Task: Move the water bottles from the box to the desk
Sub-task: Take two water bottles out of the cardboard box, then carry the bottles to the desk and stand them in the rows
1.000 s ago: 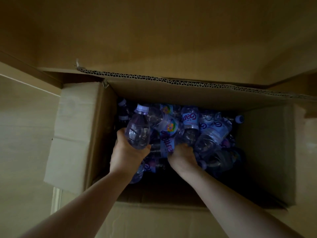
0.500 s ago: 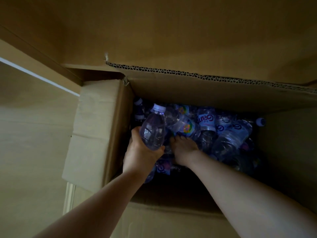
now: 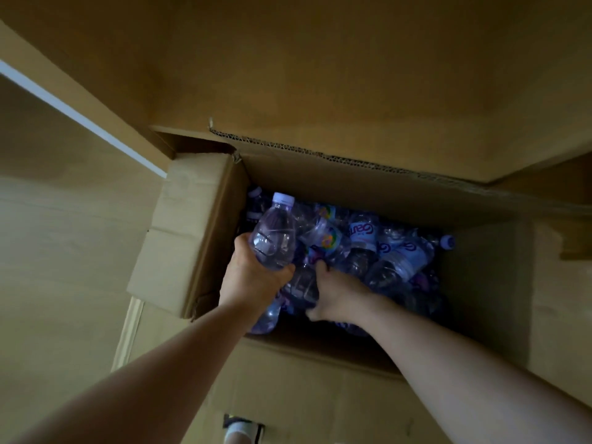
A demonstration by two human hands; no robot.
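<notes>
My left hand (image 3: pixel 253 277) curls around a clear bottle (image 3: pixel 275 233) with a pale cap, holding it cap-up near the centre of the frame, over the left end of the open cardboard box (image 3: pixel 192 232). My right hand (image 3: pixel 336 294), just to its right and lower in the box, wraps its fingers and thumb around another bottle (image 3: pixel 302 286) lying in the pile. The remaining bottles (image 3: pixel 394 254) lie jumbled across the box floor toward centre right, several showing blue-and-white labels.
</notes>
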